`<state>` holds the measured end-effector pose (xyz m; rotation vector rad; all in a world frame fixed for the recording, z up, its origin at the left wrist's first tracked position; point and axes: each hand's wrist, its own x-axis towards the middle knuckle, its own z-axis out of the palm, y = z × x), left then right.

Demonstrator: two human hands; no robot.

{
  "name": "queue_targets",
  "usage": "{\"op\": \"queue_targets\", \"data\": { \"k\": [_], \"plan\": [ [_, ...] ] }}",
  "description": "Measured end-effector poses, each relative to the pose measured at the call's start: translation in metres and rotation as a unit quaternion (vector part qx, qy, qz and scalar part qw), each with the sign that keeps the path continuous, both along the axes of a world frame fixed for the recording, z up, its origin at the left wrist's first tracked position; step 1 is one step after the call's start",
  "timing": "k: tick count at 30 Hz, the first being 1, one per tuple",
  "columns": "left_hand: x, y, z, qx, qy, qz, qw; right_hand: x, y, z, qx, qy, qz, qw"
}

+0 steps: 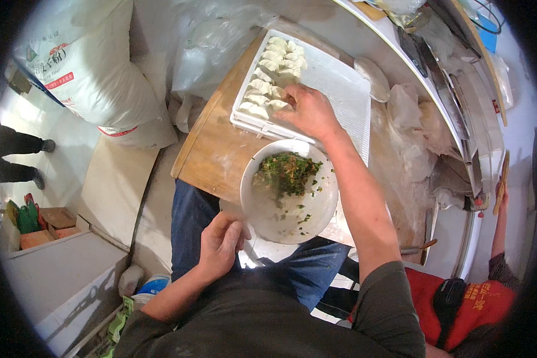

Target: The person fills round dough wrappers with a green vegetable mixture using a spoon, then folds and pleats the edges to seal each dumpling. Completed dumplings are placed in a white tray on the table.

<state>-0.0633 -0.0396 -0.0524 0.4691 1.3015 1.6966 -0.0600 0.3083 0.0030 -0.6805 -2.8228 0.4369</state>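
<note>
My right hand (311, 109) reaches over a white plastic tray (340, 85). Its thumb and fingers close around a pale dumpling (278, 105) at the near end of the second column. Other folded dumplings (273, 56) stand in two columns along the tray's left side. Nearer my body, a white bowl (268, 219) holds a chopped green and brown filling (288, 173), with green scraps stuck to its wall. My left hand (223, 239) hangs beside the bowl's lower left rim with its fingers curled. Whether anything is in it is hidden.
Tray and bowl are on a wooden board (214, 156). A large flour sack (98, 80) stands at the left. Cluttered shelving (447, 89) curves along the right. One person's legs (15, 152) show far left; another person in a red garment (470, 304) is at the lower right.
</note>
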Motion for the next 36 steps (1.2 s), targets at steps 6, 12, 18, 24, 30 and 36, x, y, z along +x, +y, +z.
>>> {"op": "queue_targets", "data": {
  "k": [6,12,18,24,30,36],
  "plan": [
    [0.003,-0.005,0.000,0.004,0.064,0.003,0.998,0.056,-0.022,0.020,-0.102,0.169,-0.093,0.976],
    [0.004,-0.010,-0.004,-0.028,0.091,0.009,0.995,0.224,-0.046,-0.001,-0.109,0.270,-0.279,0.915],
    [0.020,-0.012,-0.005,-0.007,0.106,-0.035,0.994,0.360,-0.064,-0.045,-0.028,0.158,-0.441,0.883],
    [0.051,-0.011,0.004,0.001,0.158,-0.089,0.983,0.354,-0.072,-0.071,-0.024,0.147,-0.488,0.860],
    [0.068,-0.015,0.012,-0.002,0.127,-0.128,0.984,0.346,-0.060,-0.088,-0.060,0.183,-0.490,0.850],
    [0.076,0.000,0.020,-0.121,-0.064,-0.237,0.962,0.353,-0.085,-0.046,-0.118,0.221,-0.515,0.820]
  ]
}}
